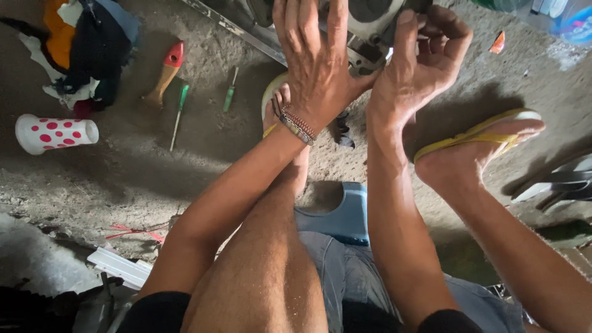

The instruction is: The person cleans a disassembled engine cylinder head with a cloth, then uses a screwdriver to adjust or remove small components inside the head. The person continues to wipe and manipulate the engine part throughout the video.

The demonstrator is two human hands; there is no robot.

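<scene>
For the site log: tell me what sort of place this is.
Probably an informal repair spot on a bare concrete floor: two green-handled screwdrivers lie loose there, and both hands, left hand and right hand, work on a grey metal machine part.

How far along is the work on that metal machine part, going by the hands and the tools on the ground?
Both hands are on the metal machine part: the left hand lies flat on it, and the right hand curls its fingers at its edge. Two green screwdrivers and a wooden-handled tool lie untouched on the ground. The part is mostly cut off, so what is finished or left cannot be told.
</scene>
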